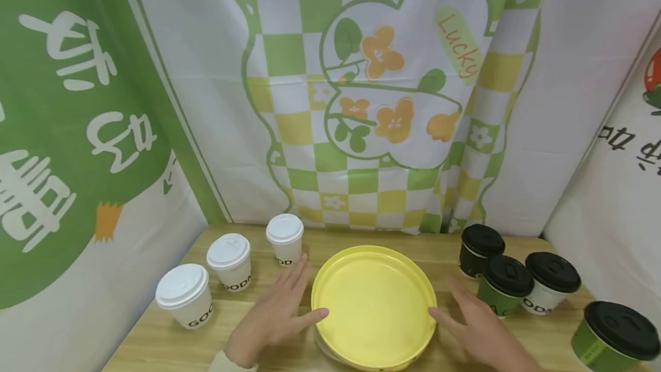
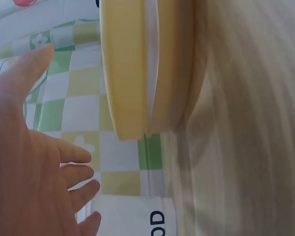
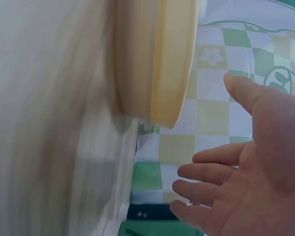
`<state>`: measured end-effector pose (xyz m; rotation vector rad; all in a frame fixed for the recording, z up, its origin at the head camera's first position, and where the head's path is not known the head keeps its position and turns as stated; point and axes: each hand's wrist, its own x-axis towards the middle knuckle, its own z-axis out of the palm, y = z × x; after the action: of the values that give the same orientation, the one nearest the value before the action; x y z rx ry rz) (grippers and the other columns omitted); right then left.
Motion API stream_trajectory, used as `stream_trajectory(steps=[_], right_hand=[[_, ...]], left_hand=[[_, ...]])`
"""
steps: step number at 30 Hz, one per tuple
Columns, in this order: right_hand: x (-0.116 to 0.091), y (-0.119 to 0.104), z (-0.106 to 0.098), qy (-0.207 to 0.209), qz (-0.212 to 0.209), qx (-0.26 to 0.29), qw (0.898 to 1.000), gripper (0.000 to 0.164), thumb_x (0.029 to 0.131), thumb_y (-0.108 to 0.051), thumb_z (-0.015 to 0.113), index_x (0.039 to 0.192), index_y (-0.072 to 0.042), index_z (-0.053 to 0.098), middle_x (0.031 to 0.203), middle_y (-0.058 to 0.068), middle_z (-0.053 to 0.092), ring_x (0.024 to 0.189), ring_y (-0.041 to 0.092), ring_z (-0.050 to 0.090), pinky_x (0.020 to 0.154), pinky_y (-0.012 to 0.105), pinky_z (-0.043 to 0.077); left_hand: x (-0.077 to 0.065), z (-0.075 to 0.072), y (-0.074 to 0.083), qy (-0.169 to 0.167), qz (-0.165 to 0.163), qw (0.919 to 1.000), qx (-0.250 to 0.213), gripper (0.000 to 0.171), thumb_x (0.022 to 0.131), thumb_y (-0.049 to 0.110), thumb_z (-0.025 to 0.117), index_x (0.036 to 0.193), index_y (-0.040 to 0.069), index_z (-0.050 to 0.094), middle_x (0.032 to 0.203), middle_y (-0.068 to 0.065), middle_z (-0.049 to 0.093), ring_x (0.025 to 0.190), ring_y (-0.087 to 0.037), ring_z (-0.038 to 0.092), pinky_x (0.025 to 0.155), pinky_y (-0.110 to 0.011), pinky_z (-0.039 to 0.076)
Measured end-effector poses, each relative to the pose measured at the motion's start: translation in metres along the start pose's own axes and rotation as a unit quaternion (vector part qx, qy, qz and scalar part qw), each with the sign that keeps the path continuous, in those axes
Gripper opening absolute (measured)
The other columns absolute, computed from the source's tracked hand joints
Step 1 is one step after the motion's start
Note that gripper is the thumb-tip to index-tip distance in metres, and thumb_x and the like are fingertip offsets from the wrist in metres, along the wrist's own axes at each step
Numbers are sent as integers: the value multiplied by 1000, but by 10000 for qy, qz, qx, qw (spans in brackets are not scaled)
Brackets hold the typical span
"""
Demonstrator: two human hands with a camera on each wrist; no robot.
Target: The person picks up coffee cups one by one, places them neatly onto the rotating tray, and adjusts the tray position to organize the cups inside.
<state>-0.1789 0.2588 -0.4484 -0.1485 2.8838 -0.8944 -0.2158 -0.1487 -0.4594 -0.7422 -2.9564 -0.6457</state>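
A round, shallow yellow container with a raised-rim lid point(image 1: 373, 306) sits on the table between my two hands. Its side point(image 2: 128, 69) shows a pale band under the lid's edge in the left wrist view. My left hand point(image 1: 276, 314) is at its left with fingers extended, the thumb tip overlapping the rim in the head view. On the opposite side my right hand point(image 1: 477, 326) is spread the same way, thumb tip near the right rim. From the wrist views, both hands are apart from the container's side point(image 3: 174, 59), and neither holds anything.
Three white paper cups with white lids point(image 1: 284, 240) stand left on the wooden table point(image 1: 144, 343). Several black-lidded cups, including a green one point(image 1: 503, 286), stand at the right, close beyond my right hand. A checkered cloth point(image 1: 361, 200) hangs behind, with printed cloths at both sides.
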Motion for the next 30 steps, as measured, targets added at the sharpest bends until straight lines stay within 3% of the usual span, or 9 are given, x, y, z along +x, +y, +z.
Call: stream_trajectory(steps=[6,10,18,30], right_hand=[[-16,20,-11,-203,783,-141,9966,113,97,-79,50,161,11,29,163,39,35,145,60,40,107,73,46],[-26,42,-16,-297,1245,-251,9915,109,99,-74,53,153,18,36,153,44,43,136,63,47,102,71,50],[-37,77,-30,-345,1819,-434,9817,113,99,-75,50,144,28,39,140,48,52,122,63,57,95,64,55],[-26,90,-39,114,1794,-139,9836,123,97,-78,52,153,27,21,155,50,29,138,68,39,102,71,49]], left_hand=[[0,4,2,-309,343,9979,-460,104,100,71,54,169,4,14,179,-15,5,165,-41,12,130,-63,23],[0,8,3,-540,496,9949,-687,107,99,70,57,169,1,14,178,-17,4,165,-41,13,129,-63,24],[0,18,1,-630,677,9940,-588,116,94,74,61,166,-5,16,177,-22,6,164,-42,15,127,-65,30],[0,17,3,-781,516,9935,-640,121,90,72,69,167,-4,14,177,-23,6,164,-41,15,126,-66,31]])
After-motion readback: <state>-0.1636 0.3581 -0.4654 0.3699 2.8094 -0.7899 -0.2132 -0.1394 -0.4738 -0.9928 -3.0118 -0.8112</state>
